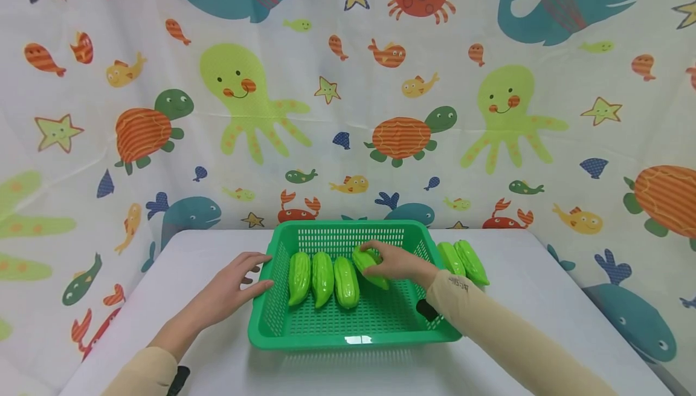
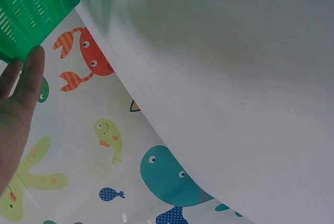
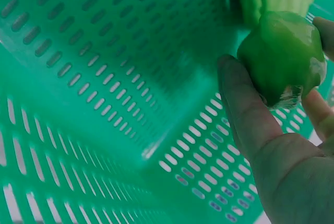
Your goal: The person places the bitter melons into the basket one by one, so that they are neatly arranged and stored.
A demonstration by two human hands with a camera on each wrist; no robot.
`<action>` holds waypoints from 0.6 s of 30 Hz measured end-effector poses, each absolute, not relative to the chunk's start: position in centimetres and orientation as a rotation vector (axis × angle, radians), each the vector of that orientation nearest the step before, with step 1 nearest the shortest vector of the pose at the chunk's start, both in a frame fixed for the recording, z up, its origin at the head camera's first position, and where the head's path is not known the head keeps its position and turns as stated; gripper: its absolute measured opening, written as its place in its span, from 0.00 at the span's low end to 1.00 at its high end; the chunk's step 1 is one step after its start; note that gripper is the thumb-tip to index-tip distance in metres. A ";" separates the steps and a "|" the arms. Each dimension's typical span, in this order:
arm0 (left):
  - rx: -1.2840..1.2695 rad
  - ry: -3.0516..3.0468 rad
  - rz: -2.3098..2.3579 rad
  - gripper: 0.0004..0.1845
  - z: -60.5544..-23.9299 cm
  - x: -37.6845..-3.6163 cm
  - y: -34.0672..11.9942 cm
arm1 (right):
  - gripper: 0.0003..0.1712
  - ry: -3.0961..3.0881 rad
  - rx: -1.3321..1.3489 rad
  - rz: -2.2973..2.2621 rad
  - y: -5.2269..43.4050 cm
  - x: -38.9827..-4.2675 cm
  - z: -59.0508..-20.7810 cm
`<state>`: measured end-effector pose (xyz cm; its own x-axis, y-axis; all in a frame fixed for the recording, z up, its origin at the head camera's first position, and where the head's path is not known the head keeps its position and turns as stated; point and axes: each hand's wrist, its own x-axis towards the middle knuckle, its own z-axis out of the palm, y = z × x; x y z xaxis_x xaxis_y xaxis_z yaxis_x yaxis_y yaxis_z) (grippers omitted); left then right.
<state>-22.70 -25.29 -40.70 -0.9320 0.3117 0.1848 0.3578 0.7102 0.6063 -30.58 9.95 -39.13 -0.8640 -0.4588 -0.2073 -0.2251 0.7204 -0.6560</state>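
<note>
Head view: right hand [image 1: 399, 261] grips a gourd [image 1: 370, 266] inside the basket [image 1: 348, 338], beside three more; left hand [image 1: 231, 290] looks relaxed, probably touching the basket's left wall.

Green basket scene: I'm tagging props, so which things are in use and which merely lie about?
In use: green basket, held gourd, three gourds lying in it, left hand, right hand.
Lying about: two gourds beside basket, white table, sea-creature cloth.

A: Where did the head view look from?
B: Above, facing down at the basket [image 1: 348, 335].
A: The wrist views?
B: Close; both shared that basket [image 2: 31, 10] [image 3: 104, 78].
</note>
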 end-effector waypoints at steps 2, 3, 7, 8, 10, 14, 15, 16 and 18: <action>-0.558 -2.839 -1.026 0.30 -40.7 -22.7 -25.2 | 0.32 2.565 -0.519 -0.894 9.8 -30.5 -39.4; -0.558 -2.839 -1.026 0.30 -40.7 -22.7 -25.2 | 0.32 2.563 -0.516 -0.885 9.8 -30.5 -39.4; -0.558 -2.835 -1.033 0.30 -40.7 -22.7 -25.2 | 0.32 2.565 -0.514 -0.866 9.7 -30.5 -39.9; -0.556 -2.835 -1.031 0.31 -40.7 -22.7 -25.2 | 0.32 2.566 -0.516 -0.864 9.6 -30.5 -40.0; -0.558 -2.833 -1.029 0.31 -40.8 -22.7 -25.2 | 0.32 2.571 -0.524 -0.859 9.5 -30.5 -40.3; -0.560 -2.832 -1.022 0.32 -40.9 -22.7 -25.2 | 0.33 2.586 -0.523 -0.832 9.3 -30.3 -40.4; -0.560 -2.832 -1.024 0.32 -41.0 -22.7 -25.2 | 0.34 2.593 -0.526 -0.819 9.2 -30.3 -40.4; -0.558 -2.832 -1.025 0.32 -41.0 -22.7 -25.2 | 0.34 2.602 -0.528 -0.804 9.2 -30.3 -40.3; -0.554 -2.831 -1.026 0.32 -41.0 -22.7 -25.2 | 0.35 2.627 -0.536 -0.752 9.1 -30.2 -40.3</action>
<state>-22.67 -25.16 -41.01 -0.9315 0.3073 0.1947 0.3607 0.7107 0.6040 -30.20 9.12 -40.26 -0.8651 -0.4464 -0.2290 -0.2576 0.7869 -0.5608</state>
